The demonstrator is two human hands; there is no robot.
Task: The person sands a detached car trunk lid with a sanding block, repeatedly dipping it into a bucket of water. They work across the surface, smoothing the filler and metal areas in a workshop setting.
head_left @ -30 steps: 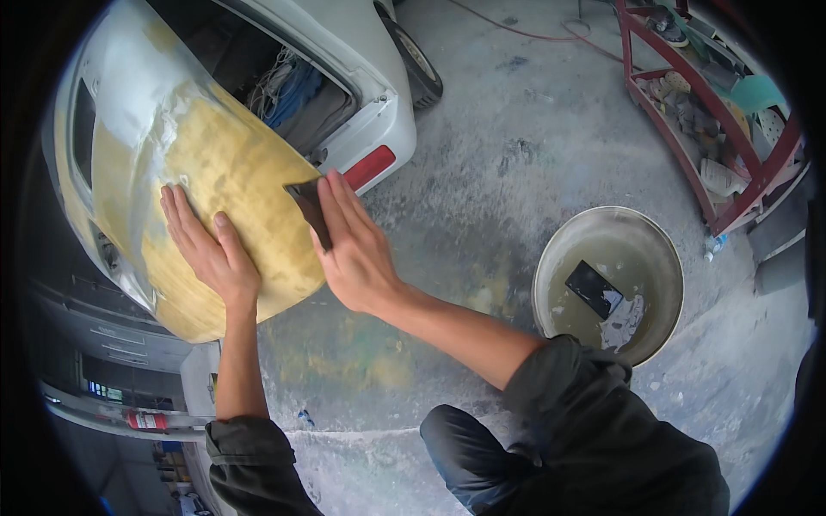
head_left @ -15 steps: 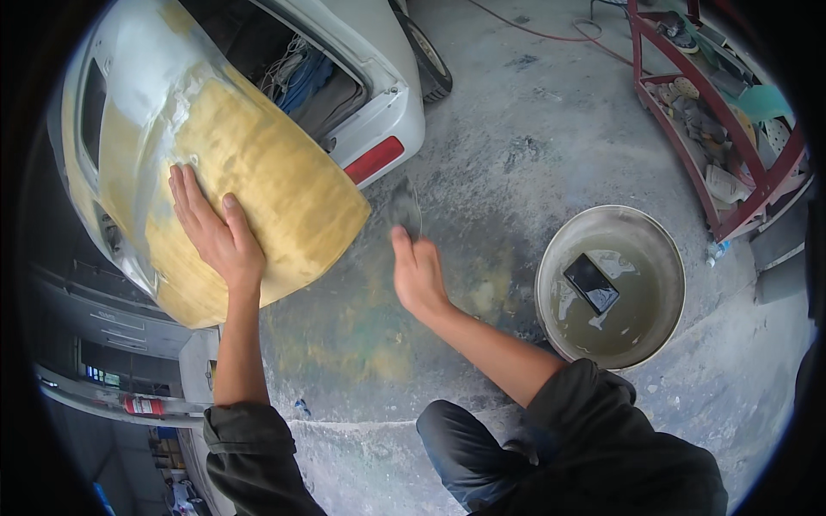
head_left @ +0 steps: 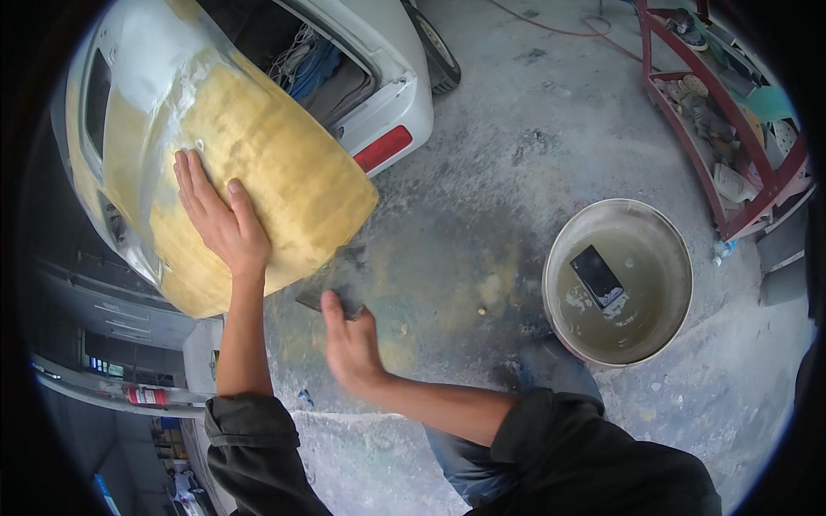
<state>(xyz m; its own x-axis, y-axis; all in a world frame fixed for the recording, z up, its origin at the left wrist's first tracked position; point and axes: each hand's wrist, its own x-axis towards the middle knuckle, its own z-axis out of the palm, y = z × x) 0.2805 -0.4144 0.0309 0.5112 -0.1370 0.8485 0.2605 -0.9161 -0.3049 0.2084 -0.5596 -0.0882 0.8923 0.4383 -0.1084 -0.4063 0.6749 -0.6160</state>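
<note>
My left hand (head_left: 222, 215) lies flat, fingers stretched, on the yellow-patched car panel (head_left: 275, 206) at the upper left, which also shows silver-grey areas. My right hand (head_left: 348, 340) is lower and further right, off the panel's lower edge, gripping a dark thin sheet, apparently abrasive paper (head_left: 314, 301), partly hidden and blurred. To the right, a round metal bucket (head_left: 555, 310) holds cloudy water with a dark rectangular object (head_left: 595, 275) in it.
Behind the panel are a white car body (head_left: 400, 120) with a red reflector (head_left: 383, 146) and a wheel (head_left: 434, 56). A red metal rack (head_left: 766, 198) with assorted items stands at upper right. A red hose (head_left: 568, 33) crosses the concrete floor (head_left: 533, 103). My knee shows below.
My right hand has left the panel with the dark sheet, swinging out, then down and left. My left hand appears slightly higher in the picture, still on the panel. My leg has shifted.
</note>
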